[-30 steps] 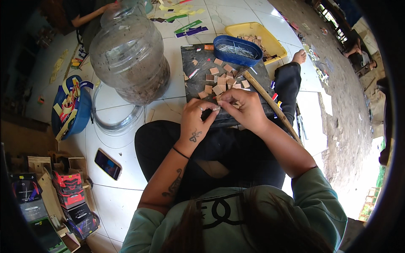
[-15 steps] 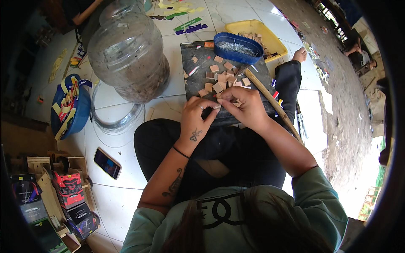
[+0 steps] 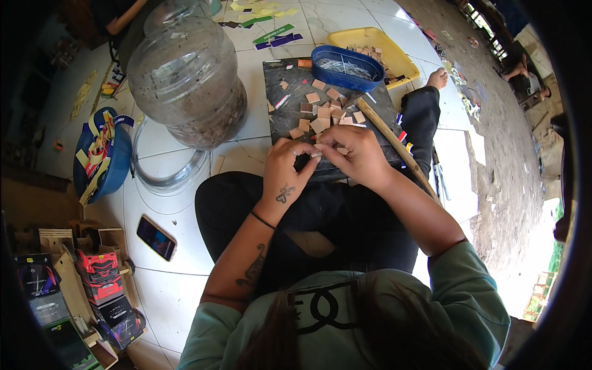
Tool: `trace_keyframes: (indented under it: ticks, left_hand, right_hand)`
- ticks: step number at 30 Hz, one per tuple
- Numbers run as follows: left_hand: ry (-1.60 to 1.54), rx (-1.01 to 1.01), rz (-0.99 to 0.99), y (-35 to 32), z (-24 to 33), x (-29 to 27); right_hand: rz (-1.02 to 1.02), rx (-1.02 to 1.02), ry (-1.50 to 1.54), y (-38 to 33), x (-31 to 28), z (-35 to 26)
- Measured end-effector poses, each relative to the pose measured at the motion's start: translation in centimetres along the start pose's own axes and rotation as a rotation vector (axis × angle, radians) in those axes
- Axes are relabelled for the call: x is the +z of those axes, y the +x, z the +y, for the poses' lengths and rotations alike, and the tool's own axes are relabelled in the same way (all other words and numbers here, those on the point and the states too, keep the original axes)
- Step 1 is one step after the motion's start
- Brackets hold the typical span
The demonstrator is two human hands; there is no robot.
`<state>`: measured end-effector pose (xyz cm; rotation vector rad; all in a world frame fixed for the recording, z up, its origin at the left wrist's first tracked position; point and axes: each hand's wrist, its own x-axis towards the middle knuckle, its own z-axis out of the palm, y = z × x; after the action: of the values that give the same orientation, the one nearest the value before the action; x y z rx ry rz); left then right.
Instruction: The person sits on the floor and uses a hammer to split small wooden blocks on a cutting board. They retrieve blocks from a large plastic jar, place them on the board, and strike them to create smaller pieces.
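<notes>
My left hand (image 3: 285,169) and my right hand (image 3: 359,154) meet over the near edge of a dark board (image 3: 280,80), fingertips pinched together. Between them is something small and pale, mostly hidden by the fingers, so its kind does not show. Just beyond my fingertips, several small square wooden pieces (image 3: 318,126) lie scattered and partly heaped. A blue oval tub (image 3: 348,81) of thin pale, wire-like pieces stands at the board's far side. Right of my right hand, a hammer (image 3: 391,137) with a long wooden handle lies slantwise across the board's edge.
Behind the blue tub sits a yellow tray (image 3: 405,63) with more wooden pieces. To the left are a large clear plastic jug (image 3: 185,74), a coil of wire (image 3: 163,184), a blue basin (image 3: 117,169) of coloured strips and a phone (image 3: 156,238). Wooden toy-like vehicles (image 3: 102,280) stand lower left.
Both hands stay pinched together in nearly the same place, with only a slight shift of the fingers. Nothing on the board has visibly moved.
</notes>
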<state>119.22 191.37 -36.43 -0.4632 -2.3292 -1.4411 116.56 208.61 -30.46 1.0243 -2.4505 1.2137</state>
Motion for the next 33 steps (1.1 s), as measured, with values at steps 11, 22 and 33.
trace_keyframes:
  ticks: [11,22,33]
  left_hand:
    - [0.0,0.164,0.068,0.3,0.1,0.6]
    - [-0.028,0.171,0.054,0.2,0.3,0.7]
    - [-0.046,0.197,0.05,0.1,-0.4,1.1]
  right_hand:
    - [0.036,0.238,-0.554,-4.5,-5.9,0.8]
    - [-0.03,0.678,-0.21,-15.1,-10.2,-2.7]
    - [-0.099,0.474,-0.516,-15.0,-10.8,-13.4]
